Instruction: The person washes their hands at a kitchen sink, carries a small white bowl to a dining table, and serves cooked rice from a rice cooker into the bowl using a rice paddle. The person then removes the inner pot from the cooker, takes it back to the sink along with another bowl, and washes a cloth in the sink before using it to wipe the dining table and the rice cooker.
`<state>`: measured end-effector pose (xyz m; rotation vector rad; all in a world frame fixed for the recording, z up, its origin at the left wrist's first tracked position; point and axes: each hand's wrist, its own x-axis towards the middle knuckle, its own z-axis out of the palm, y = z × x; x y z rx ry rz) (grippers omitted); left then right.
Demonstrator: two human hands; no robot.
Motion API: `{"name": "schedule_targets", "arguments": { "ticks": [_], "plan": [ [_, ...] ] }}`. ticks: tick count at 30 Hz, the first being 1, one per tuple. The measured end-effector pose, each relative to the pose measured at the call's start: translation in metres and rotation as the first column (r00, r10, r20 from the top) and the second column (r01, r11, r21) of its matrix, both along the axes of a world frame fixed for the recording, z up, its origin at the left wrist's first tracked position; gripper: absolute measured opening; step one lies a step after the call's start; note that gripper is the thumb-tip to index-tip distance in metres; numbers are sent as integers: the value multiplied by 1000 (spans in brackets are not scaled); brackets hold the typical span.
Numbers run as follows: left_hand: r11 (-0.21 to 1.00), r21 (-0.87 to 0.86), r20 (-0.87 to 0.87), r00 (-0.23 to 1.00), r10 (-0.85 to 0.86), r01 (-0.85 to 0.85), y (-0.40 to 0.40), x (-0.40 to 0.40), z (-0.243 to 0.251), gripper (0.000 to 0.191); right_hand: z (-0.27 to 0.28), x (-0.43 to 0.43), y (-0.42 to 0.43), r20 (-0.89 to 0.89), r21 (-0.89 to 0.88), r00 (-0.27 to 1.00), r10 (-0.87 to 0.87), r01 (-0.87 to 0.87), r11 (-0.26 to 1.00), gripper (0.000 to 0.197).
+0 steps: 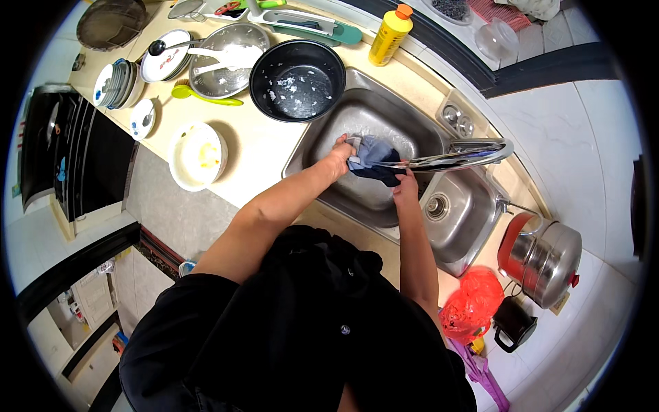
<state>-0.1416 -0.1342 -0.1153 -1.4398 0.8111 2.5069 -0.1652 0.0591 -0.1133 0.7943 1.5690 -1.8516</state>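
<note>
A blue and dark navy cloth [375, 157] is stretched between my two hands over the large basin of a stainless steel sink [360, 206]. My left hand [342, 154] grips its left end, where a pale grey part shows. My right hand [405, 186] pinches the dark lower right edge. The chrome faucet [458, 157] reaches in from the right, its spout end above the cloth; water seems to run onto the fabric. At the basin's upper left corner stands a black pot [297, 81] with rice grains stuck inside.
Left on the counter are a white bowl [197, 156] with food residue, a steel bowl [226, 62] with white utensils, a green brush [206, 97], stacked plates [165, 56] and bowls [119, 85]. A yellow bottle [390, 36] stands behind the sink. A red plastic bag [471, 304] lies right.
</note>
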Motion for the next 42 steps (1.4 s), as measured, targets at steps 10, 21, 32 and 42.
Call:
{"name": "schedule_targets", "arguments": {
  "ticks": [10,21,32,42],
  "plan": [
    [416,-666,190,679,-709,620,72,31,81,55,-36,6,-31,344,-501,939,12,172,848,47],
    [-257,-876,466,578,-670,409,41,-8,63,30,2,10,-74,325,-578,946,8,192,793,54],
    [249,-847,219,737,-639,469,-2,-20,-8,20,-7,7,-32,329,-612,938,-113,302,731,40],
    [158,-898,160,641,-751,410,84,25,73,23,-16,11,-26,426,-376,903,-54,231,898,48]
  ]
}}
